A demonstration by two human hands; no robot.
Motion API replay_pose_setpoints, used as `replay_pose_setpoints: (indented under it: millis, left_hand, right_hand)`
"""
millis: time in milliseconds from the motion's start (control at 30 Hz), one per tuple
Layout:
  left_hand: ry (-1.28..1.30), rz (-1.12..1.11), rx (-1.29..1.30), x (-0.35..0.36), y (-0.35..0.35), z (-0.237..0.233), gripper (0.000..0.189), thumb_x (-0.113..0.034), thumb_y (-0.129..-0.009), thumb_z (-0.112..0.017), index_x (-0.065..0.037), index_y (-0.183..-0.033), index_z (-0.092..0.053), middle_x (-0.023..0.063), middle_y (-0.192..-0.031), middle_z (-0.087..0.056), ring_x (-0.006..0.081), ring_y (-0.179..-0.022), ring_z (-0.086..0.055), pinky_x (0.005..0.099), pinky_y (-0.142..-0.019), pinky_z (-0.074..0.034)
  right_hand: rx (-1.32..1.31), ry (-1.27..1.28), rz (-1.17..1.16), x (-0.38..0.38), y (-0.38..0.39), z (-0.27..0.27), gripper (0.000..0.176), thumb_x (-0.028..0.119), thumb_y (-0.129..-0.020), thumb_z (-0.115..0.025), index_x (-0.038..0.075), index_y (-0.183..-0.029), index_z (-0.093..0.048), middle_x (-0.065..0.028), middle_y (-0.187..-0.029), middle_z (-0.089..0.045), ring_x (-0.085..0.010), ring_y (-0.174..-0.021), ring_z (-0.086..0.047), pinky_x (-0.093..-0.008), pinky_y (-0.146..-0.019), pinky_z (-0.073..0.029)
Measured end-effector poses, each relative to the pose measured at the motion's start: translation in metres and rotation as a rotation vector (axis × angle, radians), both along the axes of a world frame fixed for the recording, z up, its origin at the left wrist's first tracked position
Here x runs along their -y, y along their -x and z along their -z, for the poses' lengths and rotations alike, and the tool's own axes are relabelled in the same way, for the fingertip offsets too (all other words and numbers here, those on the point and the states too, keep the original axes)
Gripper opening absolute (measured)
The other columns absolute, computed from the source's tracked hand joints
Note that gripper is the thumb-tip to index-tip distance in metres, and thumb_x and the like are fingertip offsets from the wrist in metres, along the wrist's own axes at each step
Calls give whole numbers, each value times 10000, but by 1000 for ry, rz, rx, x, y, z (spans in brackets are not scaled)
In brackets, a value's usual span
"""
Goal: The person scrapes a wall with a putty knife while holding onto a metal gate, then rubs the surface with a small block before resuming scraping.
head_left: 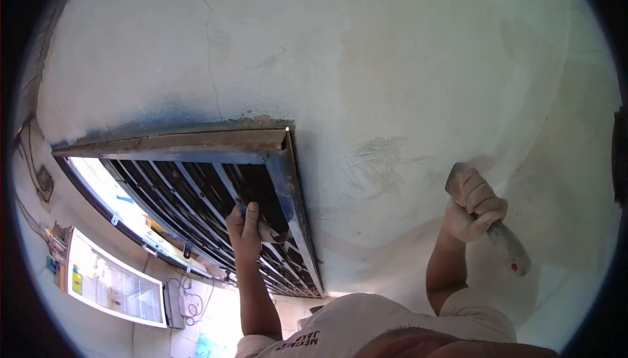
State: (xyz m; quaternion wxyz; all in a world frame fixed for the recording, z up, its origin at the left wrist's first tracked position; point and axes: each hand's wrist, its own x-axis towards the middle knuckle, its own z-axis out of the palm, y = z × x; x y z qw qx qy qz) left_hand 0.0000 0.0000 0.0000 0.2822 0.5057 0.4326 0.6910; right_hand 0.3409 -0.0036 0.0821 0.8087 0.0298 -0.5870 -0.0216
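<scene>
my right fingers (479, 196) clench the scraper (507, 248); tilting it could gouge the wall (405, 64). my left fingers (251, 217), by the grille (227, 184): i can't tell.

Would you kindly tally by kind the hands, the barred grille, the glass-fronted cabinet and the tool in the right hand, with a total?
Hands: 2 (left hand, right hand)
Barred grille: 1
Glass-fronted cabinet: 1
Handled tool in the right hand: 1
Total: 5

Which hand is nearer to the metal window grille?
Left: the left hand is at the window grille, while the right hand, holding a scraper, is off to the grille's right.
</scene>
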Motion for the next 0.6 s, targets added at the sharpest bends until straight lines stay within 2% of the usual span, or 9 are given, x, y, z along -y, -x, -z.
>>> replay_pose_setpoints:
  millis: [67,167,200,267,333,433,500,567,600]
  left_hand:
    - [28,-7,22,7,3,-3,262,-261,-941,-551,-12,-866,-580,-39,-695,-527,45,-630,-422,211,-558,-342]
    - [43,-24,-9,-1,-4,6,262,-260,-945,-539,-23,-836,-563,-48,-670,-494,42,-609,-412,209,-536,-325]
    - [10,-101,-22,-7,-4,10,262,-263,-944,-538,-36,-813,-549,-51,-659,-474,43,-587,-407,206,-516,-309]
    - [31,-65,5,-6,-1,16,260,-264,-942,-541,-39,-813,-549,-50,-660,-470,48,-590,-410,212,-517,-311]
    - [64,-75,25,-7,2,21,256,-264,-939,-545,-40,-814,-551,-46,-672,-475,50,-594,-407,214,-525,-315]
    - [77,-386,212,-16,-8,31,252,-271,-931,-560,-45,-820,-552,-57,-668,-470,50,-609,-403,218,-544,-317]
    - [66,-126,50,-9,6,25,250,-282,-922,-578,-37,-872,-561,-33,-757,-503,65,-683,-428,226,-609,-351]
    - [192,-327,8,-1,-4,16,344,-299,-919,-582,8,-1074,-556,56,-1015,-517,141,-902,-457,277,-808,-385]
    - [206,-335,8,-10,12,35,386,-307,-918,-582,17,-1123,-537,62,-1029,-518,154,-915,-459,286,-822,-385]
  right_hand:
    - [8,95,-3,15,2,-10,407,314,-923,-514,107,-637,-311,10,-532,-323,-126,-488,-293,-292,-510,-267]
    - [211,267,-10,25,-21,-11,302,216,-927,-406,120,-665,-290,5,-524,-280,-128,-490,-249,-286,-520,-274]
    - [159,133,-6,32,-22,-9,303,209,-926,-403,117,-659,-291,8,-521,-277,-127,-488,-255,-285,-514,-269]
    - [79,-127,6,48,-26,-4,305,194,-923,-396,112,-649,-292,13,-515,-269,-125,-486,-265,-281,-502,-260]
    - [61,-152,8,23,-32,0,304,202,-922,-410,111,-653,-302,8,-521,-294,-127,-482,-290,-287,-492,-273]
    - [52,-159,39,-10,-45,10,303,215,-920,-430,110,-659,-318,1,-530,-332,-131,-477,-327,-296,-479,-292]
    - [158,-94,63,-1,-48,7,312,242,-926,-440,112,-668,-321,-3,-544,-352,-135,-478,-332,-297,-480,-305]
    - [174,-76,84,8,-55,6,328,264,-936,-444,113,-671,-321,-3,-546,-354,-139,-471,-329,-296,-475,-310]
    - [140,-83,95,19,-58,12,339,272,-943,-442,112,-670,-319,-2,-540,-347,-141,-463,-323,-294,-470,-310]
